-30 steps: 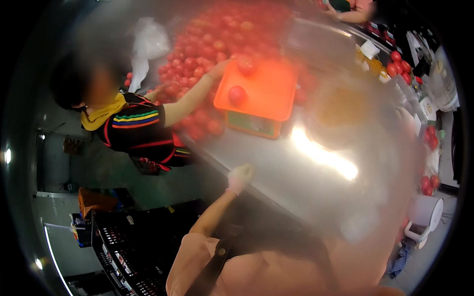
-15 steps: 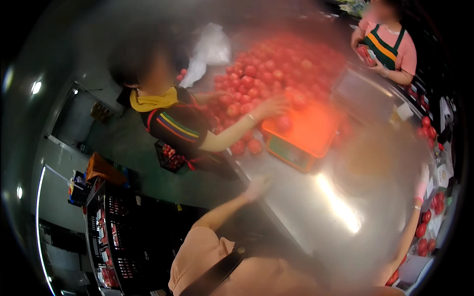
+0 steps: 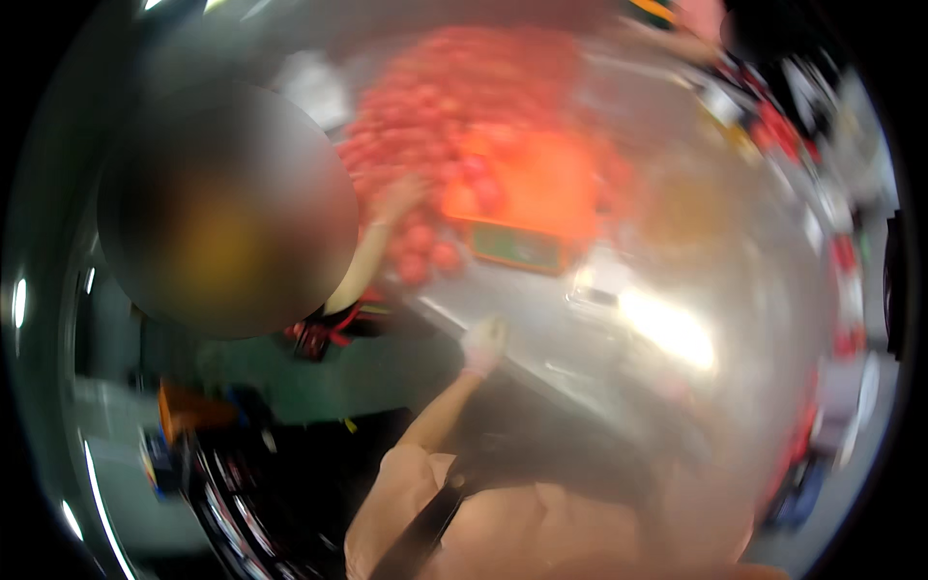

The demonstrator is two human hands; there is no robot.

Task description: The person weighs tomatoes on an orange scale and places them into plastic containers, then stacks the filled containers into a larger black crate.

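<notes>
My left hand, in a pale glove, is over the near left edge of the steel table. Its fingers are smeared by motion, and nothing can be made out in them. My right hand cannot be picked out in the haze on the right. Beyond my left hand stands a scale with an orange tray and a green front panel. A few tomatoes rest at the tray's left side. Behind and left of it spreads a large heap of tomatoes.
A co-worker's hand reaches to the tomatoes left of the scale; a blurred round area covers that person's head. A white plastic bag lies at the far left. Black crates stand at lower left. Another person's arm shows at far right.
The whole view has shifted and blurred; the scale and tomatoes appear further left and higher. My right hand, seen at the far right before, is no longer distinct. The co-worker's hand is off the tray.
</notes>
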